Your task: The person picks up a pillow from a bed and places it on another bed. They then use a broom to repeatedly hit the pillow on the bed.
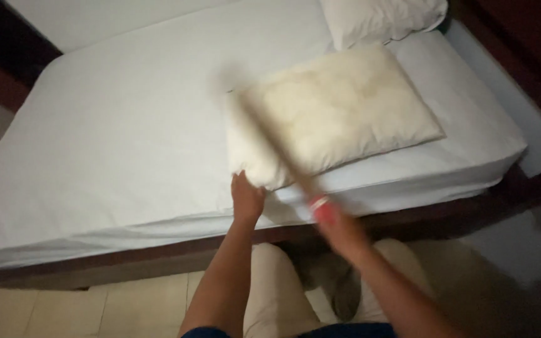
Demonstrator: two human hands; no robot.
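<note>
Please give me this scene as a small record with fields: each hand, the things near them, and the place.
Place: bed with white sheet
Left hand: grips the near corner of the cream pillow
Right hand: grip closed on a blurred stick with a red end, lying across the pillow
Other: white pillow at the head of the bed
Floor: pale tiles

pillow: matt stained cloth | sheet: smooth white cloth | bed frame: dark wood | floor: glossy tile

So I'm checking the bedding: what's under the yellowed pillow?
The yellowed pillow lies on the white sheet of the bed, its near corner held by the left hand. Whatever lies directly beneath it is covered.
</note>
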